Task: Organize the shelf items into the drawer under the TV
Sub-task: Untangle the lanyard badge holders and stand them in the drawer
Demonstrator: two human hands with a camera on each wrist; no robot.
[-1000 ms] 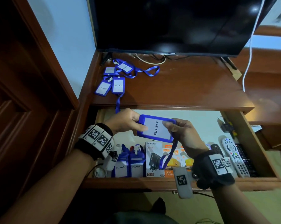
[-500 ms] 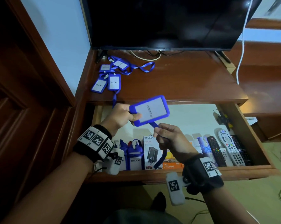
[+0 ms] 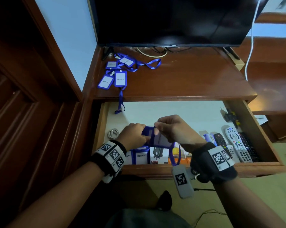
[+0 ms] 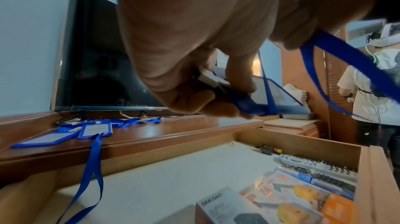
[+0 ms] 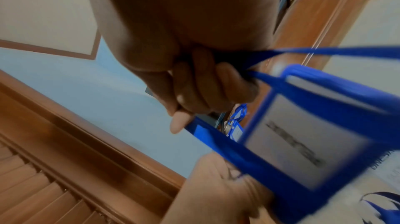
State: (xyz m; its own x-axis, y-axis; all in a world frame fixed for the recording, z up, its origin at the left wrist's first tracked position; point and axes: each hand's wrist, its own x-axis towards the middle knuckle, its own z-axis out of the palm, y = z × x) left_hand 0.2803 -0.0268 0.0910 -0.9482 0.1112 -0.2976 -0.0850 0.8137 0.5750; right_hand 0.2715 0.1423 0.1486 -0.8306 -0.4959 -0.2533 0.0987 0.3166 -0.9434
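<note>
Over the open drawer (image 3: 269, 155) my left hand (image 3: 135, 135) grips the clip end of a blue badge holder (image 3: 160, 139) (image 4: 266, 101) (image 5: 303, 143). My right hand (image 3: 173, 129) (image 5: 205, 90) pinches its blue lanyard (image 3: 176, 155) (image 5: 320, 51) across the holder's back. A loop of the lanyard hangs down by my right wrist. Several more blue badge holders (image 3: 117, 74) (image 4: 90, 130) lie on the shelf (image 3: 188, 76) under the TV (image 3: 171, 20), one strap dangling into the drawer. Two badge holders (image 3: 139, 156) stand in the drawer's front left.
In the drawer front lie a charger box (image 3: 157, 156), orange charger packs (image 4: 303, 197) and remotes (image 3: 237, 143) at right. A coiled white cable (image 3: 113, 134) sits at left. Another person (image 4: 372, 77) stands behind at right in the left wrist view.
The badge holder came down from in front of the shelf edge to just above the drawer's items. My right hand moved up from the hanging lanyard onto the holder, drawing the strap across it.
</note>
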